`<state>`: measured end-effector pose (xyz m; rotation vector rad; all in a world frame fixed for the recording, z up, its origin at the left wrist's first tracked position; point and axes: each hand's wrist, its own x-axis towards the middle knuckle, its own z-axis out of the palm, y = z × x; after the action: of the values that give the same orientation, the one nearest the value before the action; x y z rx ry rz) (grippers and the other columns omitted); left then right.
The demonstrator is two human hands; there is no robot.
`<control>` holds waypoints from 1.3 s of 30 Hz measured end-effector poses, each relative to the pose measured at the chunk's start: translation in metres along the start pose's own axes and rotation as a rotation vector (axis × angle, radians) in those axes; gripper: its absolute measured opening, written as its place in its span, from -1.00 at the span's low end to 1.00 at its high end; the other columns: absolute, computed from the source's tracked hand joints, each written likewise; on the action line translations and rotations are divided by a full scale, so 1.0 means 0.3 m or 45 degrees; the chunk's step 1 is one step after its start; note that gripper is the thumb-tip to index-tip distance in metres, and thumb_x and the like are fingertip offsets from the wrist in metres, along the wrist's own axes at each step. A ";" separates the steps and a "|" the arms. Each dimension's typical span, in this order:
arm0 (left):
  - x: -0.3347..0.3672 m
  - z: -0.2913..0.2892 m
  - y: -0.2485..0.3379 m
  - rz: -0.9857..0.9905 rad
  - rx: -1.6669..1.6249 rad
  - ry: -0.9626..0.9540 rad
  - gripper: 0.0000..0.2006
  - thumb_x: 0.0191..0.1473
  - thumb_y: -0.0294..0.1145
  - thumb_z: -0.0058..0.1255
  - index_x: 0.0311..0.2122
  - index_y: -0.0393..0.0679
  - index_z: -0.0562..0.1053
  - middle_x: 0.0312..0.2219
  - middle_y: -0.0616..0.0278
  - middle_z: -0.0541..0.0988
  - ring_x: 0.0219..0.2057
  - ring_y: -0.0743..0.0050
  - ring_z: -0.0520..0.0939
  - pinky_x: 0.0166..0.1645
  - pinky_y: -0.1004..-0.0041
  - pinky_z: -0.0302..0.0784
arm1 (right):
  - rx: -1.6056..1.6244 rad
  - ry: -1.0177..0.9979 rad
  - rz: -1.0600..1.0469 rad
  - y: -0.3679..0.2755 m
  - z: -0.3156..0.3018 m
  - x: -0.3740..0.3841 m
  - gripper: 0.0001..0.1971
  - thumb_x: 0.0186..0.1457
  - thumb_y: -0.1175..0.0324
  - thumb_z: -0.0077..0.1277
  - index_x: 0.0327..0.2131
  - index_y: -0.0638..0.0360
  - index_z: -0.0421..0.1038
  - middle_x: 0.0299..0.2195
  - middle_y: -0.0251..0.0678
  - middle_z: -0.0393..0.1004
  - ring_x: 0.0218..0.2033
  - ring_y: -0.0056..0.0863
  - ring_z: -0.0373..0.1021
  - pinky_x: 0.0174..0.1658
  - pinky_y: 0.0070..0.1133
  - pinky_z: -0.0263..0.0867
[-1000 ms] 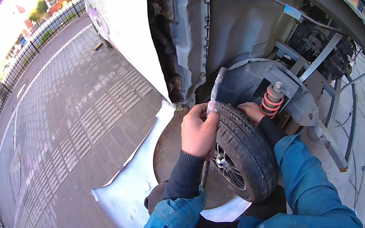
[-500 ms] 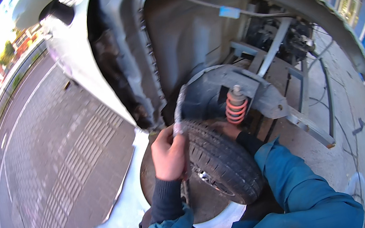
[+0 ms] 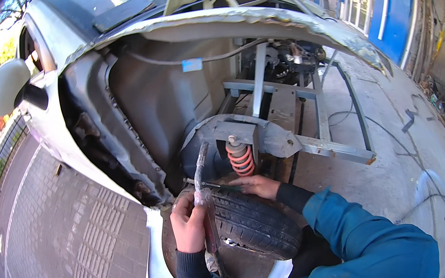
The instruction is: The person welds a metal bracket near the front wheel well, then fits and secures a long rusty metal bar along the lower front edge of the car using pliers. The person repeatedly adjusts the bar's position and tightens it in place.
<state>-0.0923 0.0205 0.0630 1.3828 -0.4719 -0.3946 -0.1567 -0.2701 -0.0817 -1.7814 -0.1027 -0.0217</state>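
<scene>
My left hand (image 3: 187, 225) is closed around the reddish handle of what looks like a welding torch (image 3: 208, 216). Its pale bent neck points up, and a hose trails from its lower end. Above the tyre (image 3: 258, 223), my right hand (image 3: 261, 186) grips a slim rod-like tool (image 3: 197, 183), whose far end passes beside the torch neck. Fingers cover part of this tool, so its exact kind is unclear. Just beyond my right hand, a red coil spring (image 3: 241, 159) stands on its shock absorber. The tyre lies tilted on a round brown board.
A stripped white car body (image 3: 105, 162) with an open wheel arch stands ahead. Grey metal frame tubes (image 3: 328, 152) extend to the right. Cables (image 3: 409, 154) lie across the pale ground. White sheet material (image 3: 158, 264) lies under the board, beside grey paving (image 3: 76, 235).
My view has lifted, showing more of the car. My right hand has come up from behind the tyre, and the slim tool in it now shows. My left hand still holds the torch.
</scene>
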 end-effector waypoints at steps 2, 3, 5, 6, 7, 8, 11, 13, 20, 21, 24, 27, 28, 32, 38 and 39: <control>-0.003 0.044 0.015 0.000 -0.005 -0.141 -0.70 0.24 -0.40 0.08 -0.02 -0.41 0.53 -0.33 0.23 0.64 -0.35 0.60 0.60 -0.21 0.57 0.50 | 0.406 0.065 0.193 -0.064 -0.030 -0.164 -0.49 0.42 0.55 -0.15 0.40 0.12 0.23 0.21 -0.11 0.47 0.16 -0.40 0.47 0.25 -0.46 0.37; -0.021 0.060 0.026 -0.010 -0.010 -0.224 -0.69 0.23 -0.41 0.08 -0.01 -0.41 0.52 -0.33 0.24 0.63 -0.35 0.60 0.60 -0.21 0.57 0.50 | 0.568 0.094 0.218 -0.092 -0.048 -0.240 -0.48 0.45 0.53 -0.16 0.43 0.14 0.17 0.19 0.00 0.48 0.13 -0.27 0.52 0.22 -0.38 0.44; -0.051 0.099 0.050 -0.024 -0.014 -0.387 -0.67 0.21 -0.41 0.06 0.01 -0.40 0.50 -0.34 0.26 0.62 -0.36 0.60 0.59 -0.21 0.56 0.51 | 0.764 0.182 0.210 -0.148 -0.069 -0.417 -0.44 0.43 0.55 -0.17 0.45 0.18 0.08 0.16 0.02 0.50 0.15 -0.19 0.51 0.22 -0.33 0.44; -0.061 0.125 0.058 -0.040 -0.010 -0.478 -0.62 0.18 -0.42 0.08 0.06 -0.41 0.48 -0.34 0.26 0.62 -0.36 0.59 0.59 -0.20 0.55 0.51 | 0.885 0.196 0.164 -0.171 -0.077 -0.501 -0.41 0.42 0.56 -0.17 0.46 0.20 0.04 0.14 0.03 0.51 0.16 -0.15 0.50 0.22 -0.30 0.44; -0.081 0.156 0.060 -0.085 -0.060 -0.547 -0.59 0.16 -0.43 0.08 0.09 -0.41 0.46 -0.31 0.26 0.62 -0.35 0.58 0.59 -0.18 0.55 0.52 | 0.961 0.274 0.155 -0.187 -0.066 -0.599 -0.37 0.37 0.57 -0.13 0.46 0.23 0.02 0.11 0.03 0.52 0.13 -0.14 0.52 0.20 -0.30 0.46; -0.095 0.193 0.057 -0.126 -0.111 -0.617 -0.56 0.15 -0.44 0.09 0.13 -0.41 0.45 -0.29 0.26 0.62 -0.33 0.58 0.60 -0.16 0.54 0.52 | 1.045 0.346 0.114 -0.197 -0.052 -0.704 -0.33 0.33 0.57 -0.08 0.46 0.27 0.00 0.09 0.04 0.54 0.10 -0.13 0.54 0.17 -0.29 0.48; -0.119 0.299 0.028 -0.195 -0.084 -0.833 -0.52 0.14 -0.43 0.10 0.16 -0.41 0.42 -0.19 0.22 0.60 -0.21 0.59 0.59 -0.06 0.54 0.51 | 1.298 0.452 0.026 -0.170 0.023 -0.979 -0.19 0.17 0.56 0.02 0.47 0.31 -0.04 -0.03 0.03 0.59 0.00 -0.12 0.59 0.09 -0.27 0.53; -0.111 0.366 -0.009 -0.213 -0.005 -0.944 -0.54 0.14 -0.43 0.09 0.13 -0.40 0.44 -0.20 0.24 0.59 -0.21 0.60 0.58 -0.05 0.54 0.50 | 1.376 0.518 0.050 -0.112 0.082 -1.110 -0.14 -0.01 0.54 0.06 0.42 0.37 0.05 -0.21 -0.03 0.64 -0.16 -0.15 0.63 -0.01 -0.24 0.56; 0.001 0.515 -0.160 -0.291 0.100 -1.019 -0.61 0.15 -0.45 0.03 0.07 -0.41 0.49 -0.29 0.29 0.59 -0.29 0.63 0.55 -0.15 0.56 0.47 | 1.678 1.338 0.133 0.027 0.190 -1.215 -0.49 0.02 0.59 0.01 0.11 0.18 0.37 -0.32 -0.19 0.57 -0.33 -0.30 0.55 -0.13 -0.34 0.49; 0.010 0.519 -0.176 -0.258 0.137 -1.031 -0.61 0.15 -0.45 0.04 0.06 -0.40 0.50 -0.30 0.30 0.60 -0.30 0.63 0.56 -0.16 0.57 0.47 | 1.624 1.339 0.113 0.017 0.191 -1.212 -0.58 0.01 0.62 0.02 0.00 0.13 0.39 -0.30 -0.19 0.58 -0.29 -0.25 0.56 -0.12 -0.31 0.46; 0.043 0.536 -0.222 -0.551 0.046 -1.176 -0.60 0.16 -0.42 0.16 0.08 -0.38 0.51 -0.28 0.29 0.62 -0.30 0.63 0.57 -0.15 0.55 0.50 | 1.565 1.430 0.016 -0.020 0.164 -1.192 -0.59 -0.01 0.64 0.05 -0.03 0.14 0.39 -0.32 -0.18 0.58 -0.26 -0.17 0.55 -0.11 -0.28 0.44; 0.069 0.534 -0.234 -0.558 0.111 -1.292 -0.56 0.14 -0.34 0.20 0.08 -0.36 0.53 -0.24 0.25 0.64 -0.32 0.60 0.60 -0.16 0.56 0.53 | 1.508 1.552 -0.077 -0.064 0.151 -1.155 -0.62 -0.12 0.73 0.03 -0.17 0.18 0.38 -0.40 -0.17 0.55 -0.24 -0.12 0.53 -0.01 -0.23 0.44; 0.070 0.525 -0.230 -0.578 0.103 -1.301 -0.56 0.13 -0.32 0.20 0.07 -0.36 0.53 -0.22 0.25 0.64 -0.33 0.59 0.61 -0.17 0.56 0.53 | 1.527 1.572 -0.114 -0.084 0.169 -1.143 -0.63 -0.14 0.75 0.03 -0.20 0.19 0.38 -0.41 -0.16 0.54 -0.24 -0.13 0.52 0.03 -0.21 0.44; 0.073 0.515 -0.243 -0.566 0.158 -1.226 -0.57 0.06 -0.39 0.08 0.02 -0.43 0.52 -0.25 0.20 0.64 -0.37 0.60 0.58 -0.22 0.57 0.52 | 1.693 1.711 -0.044 -0.159 0.299 -1.156 -0.69 -0.20 0.82 -0.03 -0.41 0.15 0.34 -0.53 -0.21 0.47 -0.27 -0.13 0.51 0.02 -0.24 0.42; 0.024 0.547 -0.244 -0.505 0.571 -1.277 -0.64 0.06 -0.53 0.00 -0.02 -0.44 0.51 -0.34 0.22 0.63 -0.41 0.63 0.57 -0.30 0.58 0.50 | 1.785 1.920 -0.143 -0.279 0.450 -1.245 -0.70 -0.14 0.87 -0.05 -0.53 0.13 0.34 -0.55 -0.23 0.44 -0.30 -0.18 0.49 0.00 -0.22 0.41; 0.015 0.548 -0.246 -0.567 0.594 -1.251 -0.67 0.07 -0.55 0.00 -0.04 -0.44 0.51 -0.37 0.24 0.62 -0.41 0.64 0.57 -0.30 0.58 0.50 | 1.747 1.968 -0.130 -0.296 0.467 -1.264 -0.71 -0.12 0.86 -0.04 -0.52 0.14 0.35 -0.55 -0.23 0.44 -0.31 -0.19 0.49 0.01 -0.22 0.41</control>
<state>-0.1759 -0.1303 0.0104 1.6845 -1.1057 -1.4266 -0.5472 -0.1367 -0.0516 -0.0672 0.7354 -1.0859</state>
